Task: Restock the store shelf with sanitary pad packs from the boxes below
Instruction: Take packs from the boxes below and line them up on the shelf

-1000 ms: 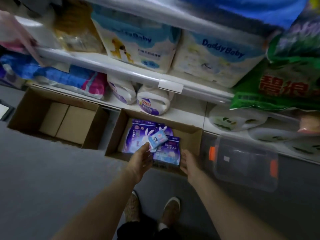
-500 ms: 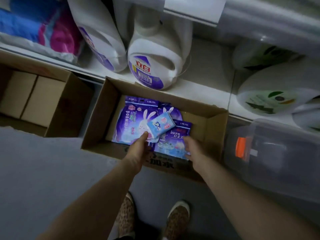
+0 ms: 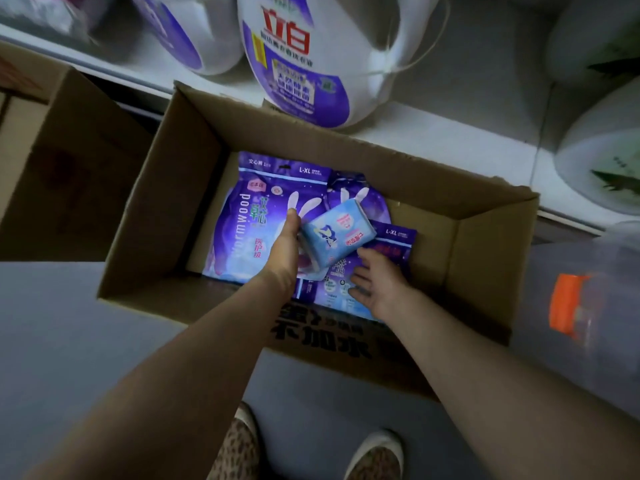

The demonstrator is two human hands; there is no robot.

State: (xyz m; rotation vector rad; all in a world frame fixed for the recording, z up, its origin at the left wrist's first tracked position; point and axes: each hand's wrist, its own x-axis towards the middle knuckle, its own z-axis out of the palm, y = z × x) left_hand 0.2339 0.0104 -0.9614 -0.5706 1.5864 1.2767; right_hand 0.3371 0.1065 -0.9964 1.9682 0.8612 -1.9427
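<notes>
Two hands reach into an open box [image 3: 485, 271]. The left hand [image 3: 285, 247] pinches a small blue pack [image 3: 337, 230], thumb along its near edge, lifted just above the purple packs. The right hand [image 3: 379, 282] lies with fingers spread and relaxed on a purple pack [image 3: 398, 247] marked "L-XL". Beside it lies a bigger purple pack [image 3: 249, 216] reading "wormwood" and "L-XL", with rabbit ears printed on it. Black Chinese characters run along the box's near wall. Behind, on the shelf [image 3: 450, 140], stands a white jug [image 3: 311, 57] labelled "立白". An orange-latched clear bin [image 3: 571, 306] sits to the right.
</notes>
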